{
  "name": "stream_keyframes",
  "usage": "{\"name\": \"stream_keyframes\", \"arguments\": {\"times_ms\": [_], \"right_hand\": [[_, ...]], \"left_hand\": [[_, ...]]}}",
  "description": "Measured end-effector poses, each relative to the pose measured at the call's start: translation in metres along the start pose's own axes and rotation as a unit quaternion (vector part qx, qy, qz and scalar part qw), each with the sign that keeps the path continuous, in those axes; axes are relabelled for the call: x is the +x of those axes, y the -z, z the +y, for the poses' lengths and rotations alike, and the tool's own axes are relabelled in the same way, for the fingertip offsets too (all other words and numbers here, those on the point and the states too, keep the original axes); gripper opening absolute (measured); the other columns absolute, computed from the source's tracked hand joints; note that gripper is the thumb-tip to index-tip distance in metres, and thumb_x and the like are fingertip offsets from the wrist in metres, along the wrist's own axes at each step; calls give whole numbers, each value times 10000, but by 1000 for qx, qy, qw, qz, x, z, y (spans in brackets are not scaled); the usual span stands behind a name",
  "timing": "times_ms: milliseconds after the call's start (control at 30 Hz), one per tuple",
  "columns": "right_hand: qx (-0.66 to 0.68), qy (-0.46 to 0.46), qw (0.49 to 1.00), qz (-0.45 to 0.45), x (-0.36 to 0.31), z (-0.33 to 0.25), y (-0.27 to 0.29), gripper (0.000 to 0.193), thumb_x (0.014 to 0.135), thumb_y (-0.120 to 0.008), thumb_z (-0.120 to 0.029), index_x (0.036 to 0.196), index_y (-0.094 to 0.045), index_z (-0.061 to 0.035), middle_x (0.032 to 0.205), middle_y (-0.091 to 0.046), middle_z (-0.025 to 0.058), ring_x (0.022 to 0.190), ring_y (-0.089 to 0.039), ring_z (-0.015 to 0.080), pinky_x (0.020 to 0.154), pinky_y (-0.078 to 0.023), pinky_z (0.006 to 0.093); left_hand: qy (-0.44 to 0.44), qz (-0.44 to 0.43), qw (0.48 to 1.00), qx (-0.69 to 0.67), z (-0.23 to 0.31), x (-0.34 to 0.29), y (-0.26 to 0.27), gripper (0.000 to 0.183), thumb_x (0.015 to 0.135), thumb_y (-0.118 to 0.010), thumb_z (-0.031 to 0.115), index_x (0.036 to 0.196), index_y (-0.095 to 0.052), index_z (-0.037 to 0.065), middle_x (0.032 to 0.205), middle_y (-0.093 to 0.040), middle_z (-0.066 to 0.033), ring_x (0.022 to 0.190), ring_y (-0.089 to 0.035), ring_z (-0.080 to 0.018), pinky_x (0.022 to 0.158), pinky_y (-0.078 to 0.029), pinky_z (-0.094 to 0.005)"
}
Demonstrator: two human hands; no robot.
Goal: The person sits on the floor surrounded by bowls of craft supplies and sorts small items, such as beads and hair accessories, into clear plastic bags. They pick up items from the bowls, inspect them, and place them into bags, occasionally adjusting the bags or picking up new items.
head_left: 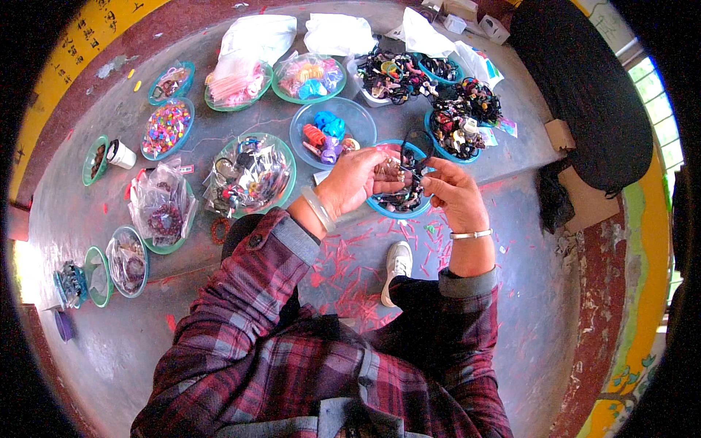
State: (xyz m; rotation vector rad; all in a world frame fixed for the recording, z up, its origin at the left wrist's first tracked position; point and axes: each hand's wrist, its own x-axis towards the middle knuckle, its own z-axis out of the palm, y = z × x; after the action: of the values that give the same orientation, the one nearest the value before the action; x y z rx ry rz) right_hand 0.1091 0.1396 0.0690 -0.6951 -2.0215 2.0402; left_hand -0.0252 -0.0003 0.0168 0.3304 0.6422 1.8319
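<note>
My left hand (355,180) is cupped palm up, fingers curled around small shiny beaded pieces and the edge of a black hair tie (418,143). On the other side, my right hand (454,196) pinches the same black band between thumb and forefinger. The band's thin loop stands up between both hands. Directly below them sits a blue-rimmed basin (398,214) with more black hair ties (400,198), partly hidden by my fingers. Just beyond my left hand, a clear blue basin (298,131) holds blue, red and purple hair claws (330,131).
Basins of bagged accessories (252,171), colourful small pieces (166,128) and dark hair ties (456,130) stand around on the grey floor. White bags (337,33) lie at the back. Red paper scraps (343,274) litter the floor near my shoe (399,261). A black-covered object (584,95) stands at right.
</note>
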Motion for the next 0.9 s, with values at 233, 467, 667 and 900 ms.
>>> {"name": "stream_keyframes", "arguments": {"times_ms": [233, 467, 667, 900], "right_hand": [[-1, 47, 998, 41, 3, 5, -7, 147, 781, -600, -96, 914, -618, -34, 709, -573, -13, 582, -494, 50, 509, -387, 174], [-186, 148, 971, 38, 4, 14, -15, 115, 768, -592, -73, 865, -614, -14, 688, -586, 16, 610, -518, 80, 541, -413, 221], [-271, 155, 948, 58, 5, 21, -16, 126, 734, -611, -122, 832, -614, -44, 673, -591, 112, 583, -562, 187, 535, -433, 292], [-470, 164, 863, 87, -1, 11, -19, 177, 714, -651, -199, 705, -603, -29, 558, -488, 140, 526, -456, 170, 469, -383, 317]], "left_hand": [[15, 21, 993, 112, -6, -2, -3, 279, 904, -385, 220, 1030, -511, 6, 879, -587, -98, 781, -606, -185, 722, -520, -310], [27, 26, 934, 354, -15, 0, 8, 353, 894, -419, 320, 1021, -562, 23, 923, -607, -61, 810, -602, -162, 709, -509, -314], [71, 18, 941, 332, -16, -1, 2, 421, 850, -479, 418, 1006, -585, 41, 924, -593, -49, 836, -576, -142, 672, -515, -301], [61, -24, 946, 316, -8, -5, -1, 419, 875, -427, 384, 1106, -545, 54, 990, -578, -42, 930, -558, -150, 644, -534, -324]]}}
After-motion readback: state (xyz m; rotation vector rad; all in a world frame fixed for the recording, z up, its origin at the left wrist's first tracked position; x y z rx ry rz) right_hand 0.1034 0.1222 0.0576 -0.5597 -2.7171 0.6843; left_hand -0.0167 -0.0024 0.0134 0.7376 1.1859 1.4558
